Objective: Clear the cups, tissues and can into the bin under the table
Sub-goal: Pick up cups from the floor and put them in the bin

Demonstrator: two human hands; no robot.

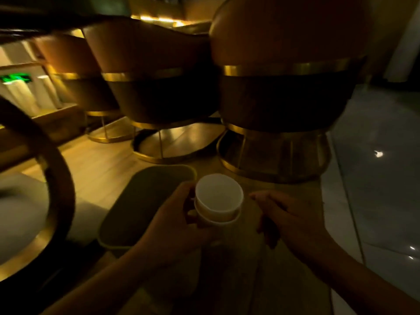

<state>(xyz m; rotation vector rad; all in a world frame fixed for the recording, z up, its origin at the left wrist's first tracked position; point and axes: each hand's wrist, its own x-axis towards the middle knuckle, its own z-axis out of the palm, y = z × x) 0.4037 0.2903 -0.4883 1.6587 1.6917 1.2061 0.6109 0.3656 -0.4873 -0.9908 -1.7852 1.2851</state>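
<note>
Two white paper cups (218, 198), one nested in the other, are held upright in my left hand (172, 226). They hang just right of a dark oblong bin (145, 201) with a gold rim that stands on the wooden floor. My right hand (288, 219) hovers to the right of the cups, fingers loosely curled, apart from them and holding nothing I can see. No tissues or can are in view.
Three brown chairs with gold bands and gold ring bases stand beyond the bin, the nearest (281, 98) right behind the cups. A round table edge with gold trim (59, 201) curves at the left. Grey glossy tiles (375, 178) lie at the right.
</note>
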